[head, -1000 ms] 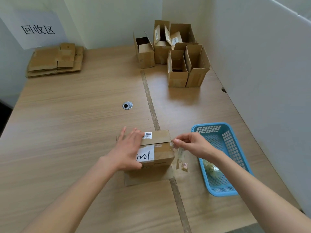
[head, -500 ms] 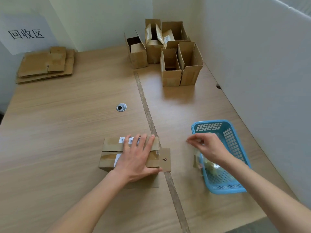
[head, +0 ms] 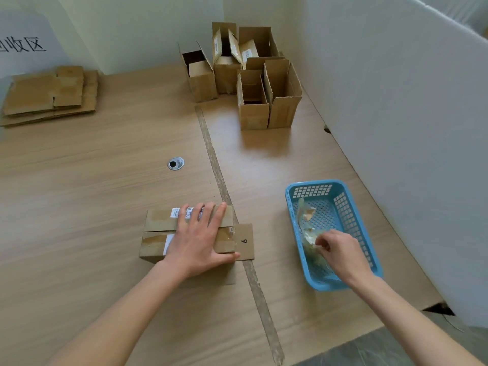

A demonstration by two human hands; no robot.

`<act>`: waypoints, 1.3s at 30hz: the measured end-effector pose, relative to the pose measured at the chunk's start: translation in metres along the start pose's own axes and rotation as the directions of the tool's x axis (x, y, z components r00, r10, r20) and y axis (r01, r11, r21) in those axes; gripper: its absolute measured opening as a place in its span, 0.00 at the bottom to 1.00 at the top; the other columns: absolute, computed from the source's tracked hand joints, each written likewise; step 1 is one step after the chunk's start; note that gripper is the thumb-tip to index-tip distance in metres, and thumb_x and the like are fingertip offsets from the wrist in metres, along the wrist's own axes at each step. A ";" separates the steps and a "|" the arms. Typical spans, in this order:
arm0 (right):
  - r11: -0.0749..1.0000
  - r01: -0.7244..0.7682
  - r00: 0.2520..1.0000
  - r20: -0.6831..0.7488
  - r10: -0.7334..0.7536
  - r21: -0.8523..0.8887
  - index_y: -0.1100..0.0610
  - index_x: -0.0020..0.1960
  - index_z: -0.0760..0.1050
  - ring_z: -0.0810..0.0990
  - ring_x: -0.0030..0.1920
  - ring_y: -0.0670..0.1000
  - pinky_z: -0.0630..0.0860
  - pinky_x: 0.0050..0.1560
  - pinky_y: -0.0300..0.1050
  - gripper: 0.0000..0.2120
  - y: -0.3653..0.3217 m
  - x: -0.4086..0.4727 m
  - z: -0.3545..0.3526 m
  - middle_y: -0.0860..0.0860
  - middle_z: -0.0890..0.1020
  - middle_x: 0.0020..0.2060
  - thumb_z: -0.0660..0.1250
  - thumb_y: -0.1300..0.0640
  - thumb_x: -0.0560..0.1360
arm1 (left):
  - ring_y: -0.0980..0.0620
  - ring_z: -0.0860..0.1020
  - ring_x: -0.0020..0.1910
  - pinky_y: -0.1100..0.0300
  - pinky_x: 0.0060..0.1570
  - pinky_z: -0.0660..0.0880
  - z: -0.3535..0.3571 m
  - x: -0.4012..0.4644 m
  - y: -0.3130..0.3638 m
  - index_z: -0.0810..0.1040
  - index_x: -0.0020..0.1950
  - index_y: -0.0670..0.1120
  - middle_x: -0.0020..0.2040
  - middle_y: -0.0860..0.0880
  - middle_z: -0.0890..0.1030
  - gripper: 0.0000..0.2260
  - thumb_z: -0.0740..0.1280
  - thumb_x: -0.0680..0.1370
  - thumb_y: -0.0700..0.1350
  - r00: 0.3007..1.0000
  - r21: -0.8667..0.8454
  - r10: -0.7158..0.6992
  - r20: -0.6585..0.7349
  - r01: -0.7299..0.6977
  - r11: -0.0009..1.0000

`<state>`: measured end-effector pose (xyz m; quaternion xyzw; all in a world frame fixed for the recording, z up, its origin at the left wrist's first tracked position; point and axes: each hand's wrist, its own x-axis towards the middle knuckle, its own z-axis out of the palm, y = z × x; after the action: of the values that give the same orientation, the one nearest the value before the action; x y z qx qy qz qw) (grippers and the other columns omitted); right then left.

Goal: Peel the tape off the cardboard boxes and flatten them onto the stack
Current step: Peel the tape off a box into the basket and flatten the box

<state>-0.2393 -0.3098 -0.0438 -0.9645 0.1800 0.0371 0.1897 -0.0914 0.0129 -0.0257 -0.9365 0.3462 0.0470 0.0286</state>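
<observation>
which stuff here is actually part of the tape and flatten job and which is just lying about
Part of the job:
- box under the left hand
- peeled tape pinched by the right hand
- blue basket holding the tape
- open boxes waiting
- flattened stack

Just lying about:
- cable grommet
- wall sign
- white partition

Two bare forearms reach in from the near edge, with no sleeve showing on either. The left hand (head: 196, 243) and right hand (head: 340, 253) wear no gloves, rings, watch or bands.
</observation>
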 end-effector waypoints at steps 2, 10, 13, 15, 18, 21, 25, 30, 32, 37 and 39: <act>0.999 0.021 0.998 0.055 -0.019 -0.045 0.54 0.47 0.84 0.81 0.47 0.55 0.78 0.48 0.52 0.03 -0.002 0.003 0.003 0.48 0.82 0.44 0.73 0.61 0.75 | 0.44 0.58 0.77 0.37 0.77 0.49 0.000 0.000 0.001 0.49 0.83 0.48 0.76 0.48 0.61 0.56 0.50 0.66 0.84 1.000 -0.001 0.001 0.004 -0.001 1.000; 0.956 0.131 0.970 0.233 -0.069 -0.263 0.44 0.65 0.79 0.68 0.66 0.52 0.68 0.61 0.54 0.19 -0.004 0.007 -0.017 0.45 0.70 0.67 0.54 0.41 0.83 | 0.44 0.59 0.77 0.36 0.77 0.48 -0.001 0.000 -0.002 0.51 0.83 0.49 0.76 0.48 0.62 0.56 0.52 0.66 0.84 1.000 -0.067 -0.003 -0.022 0.002 0.998; 0.999 0.028 0.989 0.145 -0.030 0.015 0.43 0.74 0.71 0.79 0.61 0.52 0.74 0.59 0.54 0.19 -0.010 0.007 -0.027 0.43 0.81 0.60 0.58 0.46 0.83 | 0.45 0.56 0.78 0.38 0.78 0.45 -0.003 -0.001 -0.001 0.48 0.83 0.50 0.77 0.49 0.59 0.56 0.52 0.65 0.83 1.000 -0.071 -0.008 -0.004 0.008 0.997; 0.995 -0.039 0.995 0.095 0.030 0.097 0.41 0.79 0.62 0.81 0.56 0.52 0.76 0.57 0.54 0.26 -0.015 0.005 -0.030 0.41 0.83 0.56 0.62 0.49 0.82 | 0.45 0.56 0.78 0.37 0.78 0.45 -0.004 -0.001 0.000 0.48 0.83 0.50 0.77 0.49 0.59 0.55 0.53 0.66 0.83 1.000 -0.080 -0.008 -0.008 0.008 0.997; 0.998 -0.031 0.977 -0.213 0.018 -0.056 0.52 0.68 0.77 0.81 0.52 0.59 0.78 0.48 0.53 0.18 -0.036 0.002 -0.031 0.51 0.81 0.55 0.68 0.56 0.78 | 0.45 0.55 0.78 0.37 0.78 0.43 -0.004 0.000 -0.001 0.47 0.83 0.50 0.77 0.49 0.58 0.55 0.55 0.66 0.82 1.000 -0.097 -0.011 -0.006 0.010 0.995; 0.981 0.162 0.922 -0.338 -0.188 -0.104 0.52 0.57 0.82 0.79 0.51 0.54 0.76 0.44 0.50 0.11 -0.079 0.002 -0.027 0.51 0.77 0.58 0.72 0.53 0.75 | 0.46 0.52 0.79 0.38 0.78 0.41 -0.007 0.000 0.003 0.45 0.83 0.50 0.78 0.50 0.56 0.57 0.55 0.65 0.83 0.999 -0.092 -0.043 0.009 0.044 0.995; 0.930 0.236 0.965 0.045 -0.258 0.283 0.44 0.72 0.70 0.77 0.57 0.41 0.78 0.56 0.45 0.27 -0.147 0.009 -0.003 0.42 0.75 0.64 0.63 0.34 0.77 | 0.47 0.46 0.82 0.38 0.78 0.39 -0.019 0.002 0.007 0.43 0.83 0.50 0.83 0.48 0.48 0.61 0.60 0.61 0.83 0.995 -0.254 -0.048 0.090 0.069 0.965; 0.887 0.186 0.950 0.154 -0.273 0.424 0.46 0.77 0.63 0.75 0.65 0.43 0.77 0.64 0.46 0.38 -0.175 0.019 0.014 0.42 0.75 0.70 0.73 0.38 0.73 | 0.54 0.56 0.80 0.47 0.72 0.64 -0.050 -0.018 -0.055 0.58 0.80 0.63 0.83 0.59 0.51 0.49 0.69 0.63 0.78 0.993 -0.593 -0.114 0.041 0.116 0.797; 0.893 0.211 0.956 0.105 -0.273 0.397 0.46 0.77 0.65 0.75 0.64 0.41 0.77 0.64 0.45 0.36 -0.177 0.017 0.016 0.40 0.76 0.68 0.74 0.40 0.73 | 0.53 0.61 0.78 0.46 0.71 0.66 -0.045 -0.038 -0.082 0.67 0.77 0.61 0.81 0.57 0.60 0.36 0.68 0.72 0.71 0.958 -0.566 -0.284 0.036 0.254 0.784; 0.879 0.217 0.975 -0.058 -0.212 0.426 0.40 0.62 0.74 0.81 0.51 0.40 0.81 0.51 0.37 0.20 -0.192 0.003 0.028 0.38 0.81 0.54 0.76 0.49 0.74 | 0.53 0.66 0.76 0.54 0.72 0.63 -0.025 -0.066 -0.091 0.73 0.75 0.56 0.78 0.55 0.67 0.28 0.70 0.76 0.62 0.891 -0.691 -0.435 0.132 0.397 0.604; 0.842 0.182 0.983 -0.073 -0.169 0.508 0.39 0.51 0.71 0.83 0.51 0.41 0.80 0.49 0.32 0.19 -0.196 0.000 0.027 0.35 0.81 0.50 0.77 0.57 0.73 | 0.53 0.65 0.76 0.54 0.73 0.62 -0.027 -0.068 -0.091 0.73 0.75 0.55 0.78 0.56 0.66 0.32 0.72 0.74 0.64 0.866 -0.731 -0.465 0.181 0.435 0.525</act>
<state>-0.1687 -0.1302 0.0003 -0.8919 0.0969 -0.0420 0.4397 -0.0813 0.1238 0.0104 -0.9196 0.0419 0.1598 -0.3565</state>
